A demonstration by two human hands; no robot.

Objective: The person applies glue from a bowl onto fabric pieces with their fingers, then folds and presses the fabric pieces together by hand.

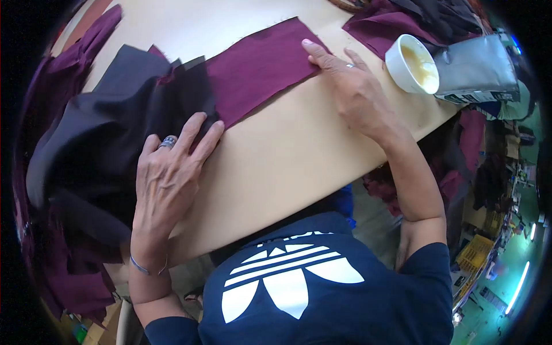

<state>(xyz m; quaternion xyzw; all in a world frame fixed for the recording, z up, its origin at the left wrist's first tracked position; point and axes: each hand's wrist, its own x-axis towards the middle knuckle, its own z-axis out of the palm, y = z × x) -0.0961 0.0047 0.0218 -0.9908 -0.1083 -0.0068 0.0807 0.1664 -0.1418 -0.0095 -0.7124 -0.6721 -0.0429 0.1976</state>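
A maroon cloth strip [259, 66] lies flat on the pale table [276, 155], its left end meeting a heap of black cloth [103, 126]. My left hand [175, 152], with a ring on it, rests palm down with fingers spread on the edge of the black cloth, where it meets the maroon strip. At the strip's right end my right hand [351, 80] lies with its fingers apart, the fingertips touching the maroon cloth near its corner. Both hands hold nothing between their fingers.
A white bowl [395, 63] with a cream-coloured substance stands right of my right hand, beside a silver packet [477, 63]. Maroon and black cloth [382, 29] is piled at the back right. More maroon cloth [80, 282] hangs at the left. A yellow crate [475, 253] is at the lower right.
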